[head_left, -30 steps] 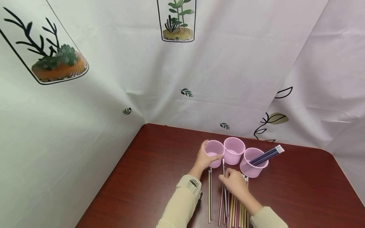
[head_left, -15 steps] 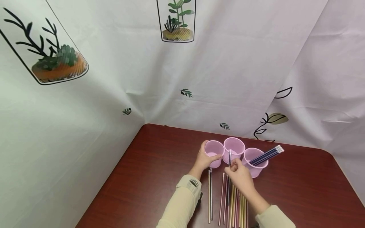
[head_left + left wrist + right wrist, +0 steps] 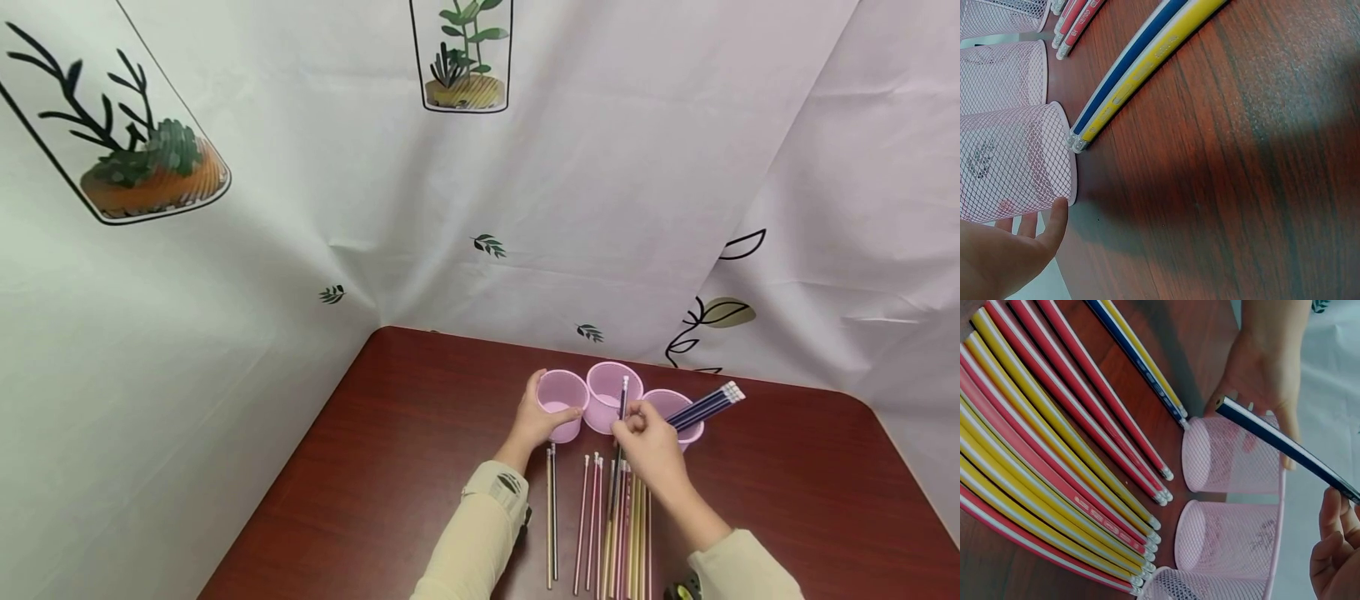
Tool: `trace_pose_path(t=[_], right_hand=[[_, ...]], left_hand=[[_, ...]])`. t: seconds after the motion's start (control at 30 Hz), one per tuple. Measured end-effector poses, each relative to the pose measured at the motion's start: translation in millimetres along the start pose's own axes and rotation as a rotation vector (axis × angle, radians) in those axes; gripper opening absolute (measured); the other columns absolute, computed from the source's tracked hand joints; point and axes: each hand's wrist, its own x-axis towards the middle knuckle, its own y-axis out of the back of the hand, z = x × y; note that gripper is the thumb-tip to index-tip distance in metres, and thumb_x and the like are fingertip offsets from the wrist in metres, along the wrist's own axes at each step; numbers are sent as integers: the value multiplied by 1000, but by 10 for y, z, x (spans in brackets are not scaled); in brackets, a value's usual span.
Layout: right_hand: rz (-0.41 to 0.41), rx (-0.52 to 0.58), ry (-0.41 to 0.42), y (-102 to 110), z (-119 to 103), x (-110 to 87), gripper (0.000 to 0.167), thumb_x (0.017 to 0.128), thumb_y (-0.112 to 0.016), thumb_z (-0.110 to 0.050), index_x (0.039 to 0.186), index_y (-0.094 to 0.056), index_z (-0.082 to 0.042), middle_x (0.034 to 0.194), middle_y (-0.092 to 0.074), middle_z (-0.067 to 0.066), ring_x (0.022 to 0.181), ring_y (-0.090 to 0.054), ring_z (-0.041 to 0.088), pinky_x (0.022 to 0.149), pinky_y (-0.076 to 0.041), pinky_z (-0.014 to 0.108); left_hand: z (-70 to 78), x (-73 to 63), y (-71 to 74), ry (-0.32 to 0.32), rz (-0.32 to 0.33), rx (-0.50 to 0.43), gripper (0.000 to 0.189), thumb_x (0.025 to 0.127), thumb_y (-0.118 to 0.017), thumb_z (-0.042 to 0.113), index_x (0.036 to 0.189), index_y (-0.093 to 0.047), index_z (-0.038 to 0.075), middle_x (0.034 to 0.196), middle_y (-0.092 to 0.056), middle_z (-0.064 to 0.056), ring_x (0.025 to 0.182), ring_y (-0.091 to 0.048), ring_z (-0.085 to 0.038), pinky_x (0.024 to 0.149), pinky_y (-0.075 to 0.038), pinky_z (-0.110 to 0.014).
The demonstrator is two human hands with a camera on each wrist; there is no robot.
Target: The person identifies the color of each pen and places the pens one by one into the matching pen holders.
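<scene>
My left hand (image 3: 534, 421) holds the leftmost pink mesh pencil cup (image 3: 566, 431), thumb at its front and fingers round its far left side. No pencils show inside that cup. A blue-and-white striped pencil (image 3: 1272, 439) is pinched in my right hand (image 3: 652, 446), raised over the table with its white eraser end up. That hand is in front of the middle cup (image 3: 600, 418) and the right cup (image 3: 693, 435), hiding part of the right one. Several blue pencils (image 3: 705, 408) lean out of the right cup towards the right.
Several red and yellow pencils (image 3: 1054, 444) lie side by side on the brown table (image 3: 420, 433), below my right hand. One yellow pencil (image 3: 1141, 78) and one blue pencil (image 3: 1119, 72) lie together before the left cup. A white printed cloth (image 3: 600, 208) hangs behind the table.
My right hand has lifted the blue pencil off the table and carried it up and to the right, towards the right cup. My left hand stays on the left cup.
</scene>
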Motion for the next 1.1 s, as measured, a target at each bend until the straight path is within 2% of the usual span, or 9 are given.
trace_pose_path(t=[0.13,0.4,0.6,0.77,0.87,1.1], right_hand=[[26,21,2,49,5,33,11,83,-56,-11,91,-59,-4,62,-59,1,52,-52,10,53,-40,24],[55,65,-31,236,-13,143,10,86,-52,-12,86,-58,-4,67,-64,8,50,-52,7,46,-43,21],[140,46,-10,482,-45,284,12,85,-53,-11,88,-61,-3,74,-64,8,57,-53,5,52,-45,19],[197,20,12,671,-82,388,13,83,-54,-11,92,-61,-5,69,-64,-7,59,-53,-3,58,-40,15],[223,56,16,759,-105,427,15,83,-54,-10,96,-59,-7,64,-61,-16,58,-54,-5,59,-39,13],[318,117,-43,873,-50,493,19,82,-52,-9,101,-56,-9,60,-56,-28,56,-53,-11,59,-36,13]], left_hand=[[2,-2,2,5,3,2,94,63,-86,18,140,-33,8,136,-44,-16,118,-46,-32,98,-37,-45],[2,5,4,13,-4,3,94,63,-86,18,140,-33,8,136,-43,-17,117,-46,-34,98,-37,-47],[3,3,0,20,1,8,93,63,-86,18,140,-34,13,136,-44,-15,118,-46,-31,98,-36,-45],[6,4,1,18,4,10,92,63,-86,18,139,-34,12,136,-44,-14,118,-46,-31,98,-37,-44],[4,4,2,15,4,7,93,63,-86,17,140,-34,11,136,-44,-15,118,-46,-31,98,-36,-45],[-3,1,-1,20,5,6,92,63,-86,17,139,-35,12,136,-45,-14,117,-46,-30,98,-36,-44]])
